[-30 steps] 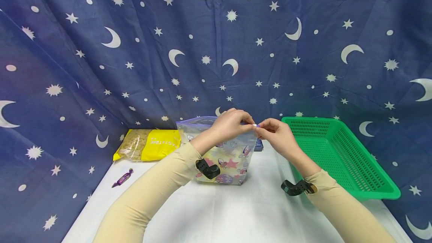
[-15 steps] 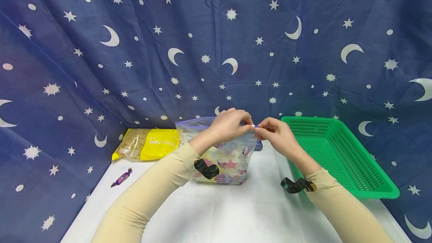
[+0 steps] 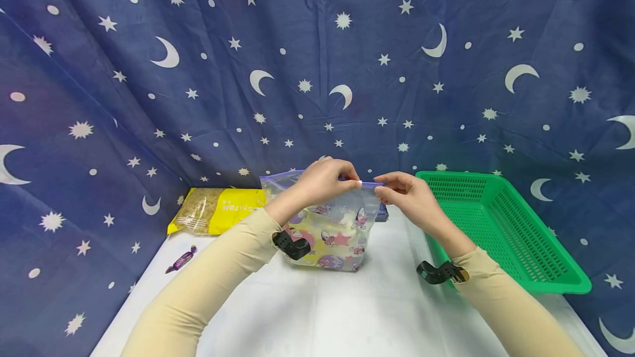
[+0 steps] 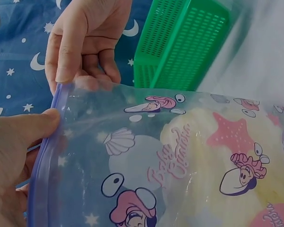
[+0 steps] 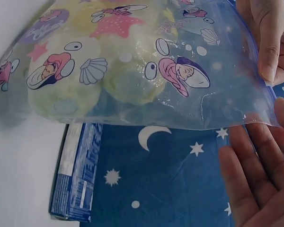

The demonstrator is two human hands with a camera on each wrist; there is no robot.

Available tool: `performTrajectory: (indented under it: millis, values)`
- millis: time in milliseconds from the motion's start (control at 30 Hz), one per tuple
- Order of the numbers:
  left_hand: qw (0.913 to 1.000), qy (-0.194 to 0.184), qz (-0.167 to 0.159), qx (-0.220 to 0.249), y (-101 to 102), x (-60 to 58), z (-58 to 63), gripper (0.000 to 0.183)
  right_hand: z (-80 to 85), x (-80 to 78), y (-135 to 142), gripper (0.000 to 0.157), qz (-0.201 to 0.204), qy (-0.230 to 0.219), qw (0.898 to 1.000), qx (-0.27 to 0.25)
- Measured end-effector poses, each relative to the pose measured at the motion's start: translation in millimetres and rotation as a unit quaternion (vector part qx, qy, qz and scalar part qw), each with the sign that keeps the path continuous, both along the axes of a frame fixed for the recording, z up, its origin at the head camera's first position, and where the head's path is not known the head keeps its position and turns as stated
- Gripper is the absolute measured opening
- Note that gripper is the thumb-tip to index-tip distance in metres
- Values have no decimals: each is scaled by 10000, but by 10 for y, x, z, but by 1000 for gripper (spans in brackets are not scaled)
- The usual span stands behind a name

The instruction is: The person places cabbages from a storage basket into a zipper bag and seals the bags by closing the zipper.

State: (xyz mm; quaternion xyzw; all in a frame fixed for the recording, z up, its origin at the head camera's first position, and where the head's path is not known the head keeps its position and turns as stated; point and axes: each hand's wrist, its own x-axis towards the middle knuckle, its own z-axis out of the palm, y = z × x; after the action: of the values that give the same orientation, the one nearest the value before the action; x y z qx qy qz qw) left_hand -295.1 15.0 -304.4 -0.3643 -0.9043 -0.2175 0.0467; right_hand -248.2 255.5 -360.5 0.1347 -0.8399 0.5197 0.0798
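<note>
A clear zip bag [image 3: 337, 230] with a purple zip edge and pink cartoon prints stands upright on the table. Pale yellow-green rounded things show through its wall [image 5: 128, 80]; their kind is unclear. My left hand [image 3: 327, 180] pinches the zip edge between thumb and fingers, by a small white slider [image 3: 359, 183]. The right hand [image 3: 404, 194] pinches the bag's top right corner with its thumb and fingers. Left of the hands, the bag's mouth gapes; between them the zip edge runs straight. In the left wrist view both hands, left [image 4: 19, 151] and right [image 4: 85, 52], hold this edge.
A green basket [image 3: 511, 230] stands at the right. A yellow pasta packet [image 3: 218, 211] lies at the back left, with a purple-wrapped candy [image 3: 182, 259] in front. Behind the bag is a blue box [image 5: 78, 175]. A star-and-moon curtain [image 3: 317, 70] backs the white table [image 3: 317, 313].
My left hand has slid left along the zip edge with the white slider, widening the gap between the hands. The right hand keeps holding the corner.
</note>
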Motion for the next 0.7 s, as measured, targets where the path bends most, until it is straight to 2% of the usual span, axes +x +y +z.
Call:
performTrajectory:
  millis: [267, 700]
  values:
    - [9997, -124, -210, -51, -54, 6, 49, 14, 18, 23, -67, 26, -230, 437, 9983, 308]
    - [9994, -296, 133, -130, -350, -34, 76, 14, 7, 4, -85, 25, -373, 447, 9976, 378]
